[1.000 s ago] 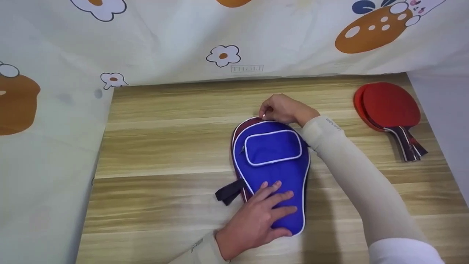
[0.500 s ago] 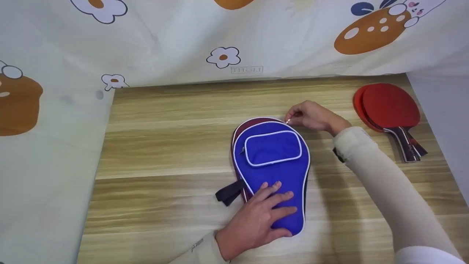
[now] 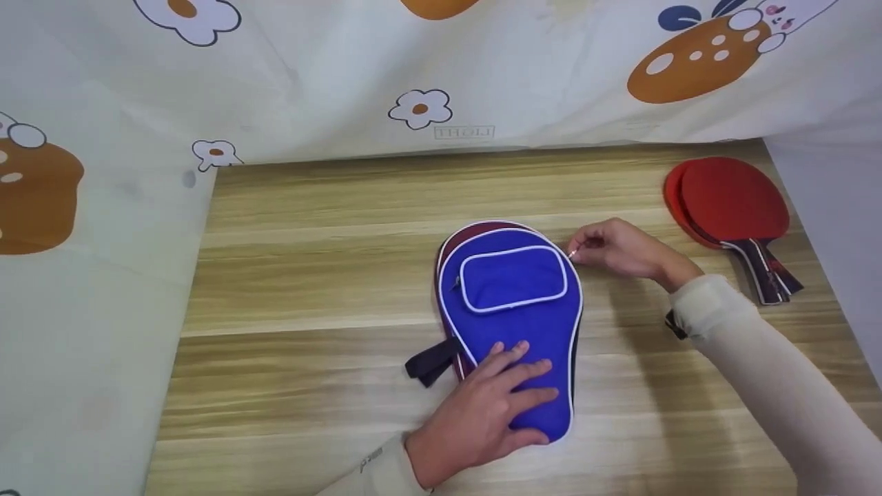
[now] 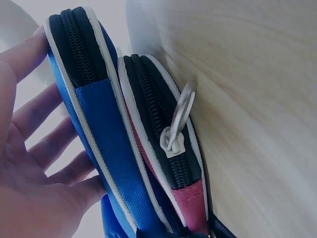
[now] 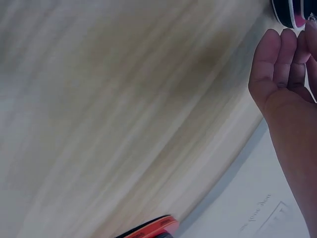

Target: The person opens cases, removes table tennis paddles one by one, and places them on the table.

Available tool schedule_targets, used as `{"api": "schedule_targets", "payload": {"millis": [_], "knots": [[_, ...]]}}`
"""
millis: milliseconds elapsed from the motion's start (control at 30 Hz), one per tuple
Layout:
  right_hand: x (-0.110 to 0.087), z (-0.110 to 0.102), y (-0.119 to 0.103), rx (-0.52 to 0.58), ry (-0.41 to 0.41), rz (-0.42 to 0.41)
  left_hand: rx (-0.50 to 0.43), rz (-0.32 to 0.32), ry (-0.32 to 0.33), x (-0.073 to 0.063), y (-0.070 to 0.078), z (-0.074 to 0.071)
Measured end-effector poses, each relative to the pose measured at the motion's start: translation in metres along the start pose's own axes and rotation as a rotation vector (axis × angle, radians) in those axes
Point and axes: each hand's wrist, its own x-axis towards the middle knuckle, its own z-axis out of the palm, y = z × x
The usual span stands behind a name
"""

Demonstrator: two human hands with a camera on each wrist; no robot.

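A blue paddle case with white piping and a small front pocket lies on top of a dark red paddle case. My left hand rests on the narrow lower part of the blue case, its fingers spread. At the upper right edge of the blue case, my right hand pinches a small metal zipper pull. In the left wrist view, the red case's own zipper pull hangs free near the end of its zipper, beside the closed-looking zipper teeth of the blue case.
Two red table tennis paddles lie stacked at the right of the wooden table. A black strap sticks out to the left of the cases. A patterned cloth hangs along the back and left sides.
My right hand has drawn the zipper pull from the top of the blue case rightward and down round its curved edge. The left hand and both cases have stayed put.
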Motion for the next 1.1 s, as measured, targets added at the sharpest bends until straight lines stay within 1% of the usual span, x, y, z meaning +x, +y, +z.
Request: {"api": "schedule_targets", "payload": {"millis": [233,333,467,733,1000,1100], "knots": [[-0.024,0.012,0.008,0.029,0.008,-0.032,0.003,-0.001,0.027,0.0,-0.001,0.001],[-0.033,0.017,0.009,0.036,0.009,-0.042,-0.01,-0.007,0.016,0.0,0.0,0.002],[-0.044,0.024,0.009,0.064,-0.022,-0.035,-0.022,-0.013,-0.001,-0.001,0.0,0.002],[-0.065,0.037,0.009,0.121,-0.051,-0.057,-0.02,-0.014,-0.006,-0.001,0.0,0.002],[-0.087,0.054,0.004,0.133,-0.066,-0.059,-0.009,-0.007,-0.003,-0.001,0.0,0.001],[-0.093,0.061,0.003,0.155,-0.077,-0.068,0.005,-0.006,-0.002,0.0,0.0,0.001]]}}
